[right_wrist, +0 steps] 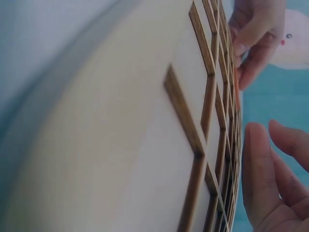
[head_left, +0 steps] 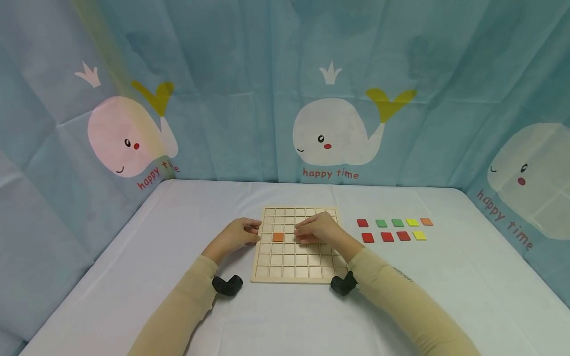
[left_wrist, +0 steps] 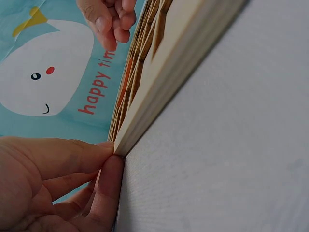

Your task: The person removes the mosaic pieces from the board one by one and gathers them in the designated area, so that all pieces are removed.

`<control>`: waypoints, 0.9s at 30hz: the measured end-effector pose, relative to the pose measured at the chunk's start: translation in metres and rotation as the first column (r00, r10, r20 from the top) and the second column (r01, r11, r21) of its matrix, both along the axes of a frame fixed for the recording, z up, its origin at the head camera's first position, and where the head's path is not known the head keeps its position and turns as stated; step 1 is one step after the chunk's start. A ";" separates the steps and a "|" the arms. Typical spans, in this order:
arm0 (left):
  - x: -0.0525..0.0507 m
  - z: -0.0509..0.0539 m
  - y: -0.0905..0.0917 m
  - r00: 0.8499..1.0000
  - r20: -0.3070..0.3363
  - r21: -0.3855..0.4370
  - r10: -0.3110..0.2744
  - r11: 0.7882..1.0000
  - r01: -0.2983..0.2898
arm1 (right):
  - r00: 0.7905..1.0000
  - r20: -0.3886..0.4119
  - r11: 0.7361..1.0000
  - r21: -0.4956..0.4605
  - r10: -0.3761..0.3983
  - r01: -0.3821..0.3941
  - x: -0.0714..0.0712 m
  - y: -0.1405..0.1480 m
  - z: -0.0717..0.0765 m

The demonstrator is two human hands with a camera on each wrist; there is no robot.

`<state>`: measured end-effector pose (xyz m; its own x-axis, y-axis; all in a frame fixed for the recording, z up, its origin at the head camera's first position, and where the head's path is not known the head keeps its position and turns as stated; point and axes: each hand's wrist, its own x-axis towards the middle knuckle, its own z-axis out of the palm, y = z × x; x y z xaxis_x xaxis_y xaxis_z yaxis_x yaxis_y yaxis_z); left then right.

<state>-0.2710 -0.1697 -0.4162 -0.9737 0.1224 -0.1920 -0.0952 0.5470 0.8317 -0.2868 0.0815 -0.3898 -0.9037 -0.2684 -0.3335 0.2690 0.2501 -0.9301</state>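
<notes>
A square wooden grid board (head_left: pixel 289 272) lies on the table, with one orange tile (head_left: pixel 278 237) in a cell left of its middle. At the board's left edge my left hand (head_left: pixel 236 233) pinches the rim between thumb and fingertip, as the left wrist view shows at the board's side (left_wrist: pixel 159 87). My right hand (head_left: pixel 319 228) hovers over the board's right half. In the right wrist view, its thumb and fingers (right_wrist: pixel 258 164) are apart, with no tile visible between them. Part of the grid is hidden beneath this hand.
Right of the board, loose tiles lie in two rows: several red tiles (head_left: pixel 387 237), two green tiles (head_left: pixel 398 223), two yellow tiles (head_left: pixel 419 236) and an orange tile (head_left: pixel 426 222). A white cloth (head_left: pixel 276 316) covers the table, and a blue whale-print curtain (head_left: pixel 240 138) stands behind.
</notes>
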 end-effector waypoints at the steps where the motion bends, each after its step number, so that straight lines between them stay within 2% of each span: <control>1: 0.000 0.000 0.000 1.000 0.001 0.001 0.001 1.000 -0.001 | 1.000 0.001 1.000 0.006 0.000 0.000 0.000 -0.001 0.000; 14: -0.001 0.000 0.000 1.000 0.004 -0.004 0.005 1.000 -0.005 | 0.999 -0.009 0.999 0.041 0.036 -0.036 0.000 -0.016 -0.001; 21: 0.001 0.001 0.001 1.000 0.006 -0.011 0.012 1.000 -0.012 | 1.000 0.003 0.999 0.035 0.015 -0.015 0.000 -0.025 -0.002; 27: 0.001 0.001 0.001 1.000 0.008 -0.005 0.005 1.000 -0.005 | 0.999 0.016 0.998 0.048 0.030 -0.031 -0.001 -0.031 -0.004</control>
<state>-0.2700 -0.1686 -0.4149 -0.9726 0.1168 -0.2008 -0.1048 0.5508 0.8281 -0.2882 0.0503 -0.3934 -0.8900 -0.2792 -0.3605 0.2747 0.3029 -0.9126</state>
